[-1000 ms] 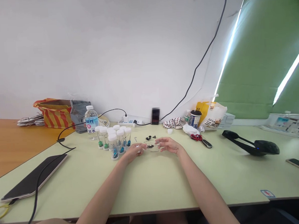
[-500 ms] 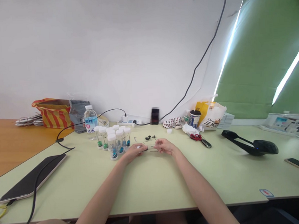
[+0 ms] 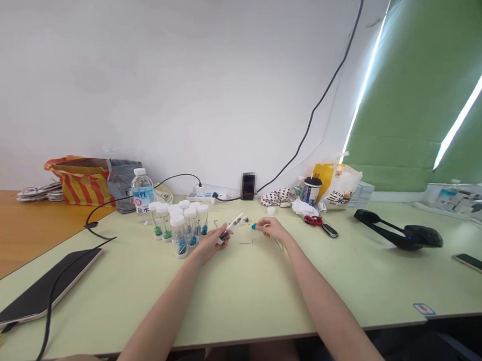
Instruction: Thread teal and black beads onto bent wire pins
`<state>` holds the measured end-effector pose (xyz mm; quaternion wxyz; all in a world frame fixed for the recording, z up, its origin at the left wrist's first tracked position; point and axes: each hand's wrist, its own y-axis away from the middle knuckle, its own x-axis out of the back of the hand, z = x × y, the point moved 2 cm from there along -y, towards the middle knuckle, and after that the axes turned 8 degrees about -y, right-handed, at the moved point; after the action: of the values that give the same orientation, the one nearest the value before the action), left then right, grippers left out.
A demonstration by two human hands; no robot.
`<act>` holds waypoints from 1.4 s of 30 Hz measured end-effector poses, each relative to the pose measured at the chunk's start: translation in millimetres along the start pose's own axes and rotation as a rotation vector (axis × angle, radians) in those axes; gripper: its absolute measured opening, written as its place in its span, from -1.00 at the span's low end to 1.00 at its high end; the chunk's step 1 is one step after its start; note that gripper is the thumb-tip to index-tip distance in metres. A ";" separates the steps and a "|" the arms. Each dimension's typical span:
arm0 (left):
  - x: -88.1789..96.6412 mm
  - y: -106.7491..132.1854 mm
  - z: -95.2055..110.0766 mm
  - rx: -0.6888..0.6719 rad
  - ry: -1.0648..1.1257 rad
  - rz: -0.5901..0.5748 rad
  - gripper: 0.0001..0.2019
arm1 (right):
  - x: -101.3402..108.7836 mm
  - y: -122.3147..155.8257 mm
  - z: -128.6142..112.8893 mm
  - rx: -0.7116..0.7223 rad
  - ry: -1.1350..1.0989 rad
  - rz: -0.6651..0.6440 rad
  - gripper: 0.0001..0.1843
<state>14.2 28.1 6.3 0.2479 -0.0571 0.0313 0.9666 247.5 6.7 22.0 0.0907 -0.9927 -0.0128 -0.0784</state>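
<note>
My left hand [image 3: 212, 244] is closed around a clear tube [image 3: 235, 221], which tilts up to the right with dark bits inside it. Between the fingertips of my right hand [image 3: 271, 227] is a small blue piece [image 3: 253, 226], held just right of the tube's raised end. A little black part [image 3: 246, 220] lies behind the tube. A thin L-shaped metal key [image 3: 246, 243] rests on the table between my hands, and thin metal pieces [image 3: 279, 246] lie by my right wrist. Several capped tubes [image 3: 180, 235] with blue or green contents stand left of my left hand.
Beyond my right hand sits a white cap [image 3: 271, 210]. Red-handled scissors [image 3: 313, 221] and a dark cup [image 3: 312, 192] are to the right, near a black headset-like device [image 3: 401, 234]. A water bottle [image 3: 143, 199] stands behind the tubes; a tablet [image 3: 44, 285] lies left.
My hands have moved apart. The tube is now tilted upward in my left hand, and a blue piece shows in my right fingers. Fewer black parts are visible on the table.
</note>
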 end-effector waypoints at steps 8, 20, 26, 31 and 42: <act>2.2 -5.7 -2.8 0.021 0.104 0.024 -0.62 | -25.0 -4.2 9.8 0.141 0.623 -0.218 -0.85; -2.7 0.0 1.0 -0.008 -0.085 0.015 -0.56 | -7.2 -9.4 4.4 0.122 0.314 0.147 -0.94; -7.0 4.9 5.7 -0.032 -0.138 0.008 -0.58 | 3.5 -5.3 -18.3 0.302 -0.004 0.141 -0.79; -10.5 7.0 9.2 -0.041 -0.213 -0.003 -0.57 | -10.5 -3.4 -24.0 0.283 -0.076 0.052 -0.68; -9.0 5.2 8.1 -0.002 -0.155 -0.002 -0.60 | -11.5 -5.3 -12.7 0.252 -0.192 0.112 -0.68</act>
<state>18.7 20.0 15.6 0.2504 0.0178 0.0108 0.9679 234.0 9.4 33.5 0.2171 -0.9756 0.0239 0.0243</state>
